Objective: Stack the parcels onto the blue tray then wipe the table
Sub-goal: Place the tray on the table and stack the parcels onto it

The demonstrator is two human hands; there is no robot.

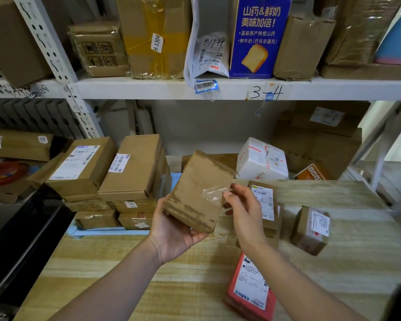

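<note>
I hold a flat brown cardboard parcel (200, 191) tilted in the air above the wooden table (116, 269). My left hand (174, 235) grips its lower left corner from beneath. My right hand (243, 209) pinches its right edge by the clear tape. The blue tray (107, 232) lies at the table's far left, loaded with several stacked brown boxes (102, 172). On the table to the right stand a labelled brown parcel (267, 205), a small brown box (310, 229) and a red flat parcel (250, 290).
A white metal shelf (218, 89) runs above, packed with boxes and a blue bread carton (259, 35). Behind the table sit a white wrapped parcel (262, 158) and large cartons (320, 144). A black surface (23, 239) borders the table's left side.
</note>
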